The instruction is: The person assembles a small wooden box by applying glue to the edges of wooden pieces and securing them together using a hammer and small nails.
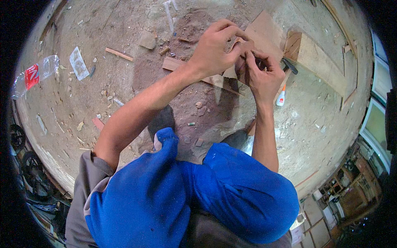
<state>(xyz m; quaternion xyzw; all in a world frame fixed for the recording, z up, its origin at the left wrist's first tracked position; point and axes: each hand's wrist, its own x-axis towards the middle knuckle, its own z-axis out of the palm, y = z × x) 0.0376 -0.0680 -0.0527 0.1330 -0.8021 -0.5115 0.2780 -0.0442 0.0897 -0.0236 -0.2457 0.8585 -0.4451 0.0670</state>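
Both my hands meet just in front of a flat brown board (264, 31), above the dirt floor. My left hand (219, 47) is closed, thumb and fingers drawn together toward the right. Close beside it, my right hand (264, 74) has its fingertips pinched. A small brown piece seems to lie between them, mostly covered by the fingers, so its kind does not show. A hammer (290, 66) with a dark head is just right of my right hand. Below that lies a white glue bottle (281, 98) with an orange tip. Thin wood strips (223, 84) lie under my hands.
A thick wooden beam (320, 62) lies at the right. On the left are a clear plastic bottle (49, 66) with a red label, a pale wrapper (79, 63) and a thin stick (119, 54). A stone (147, 40) and scattered debris dot the floor. Wheels (33, 167) stand at the left edge.
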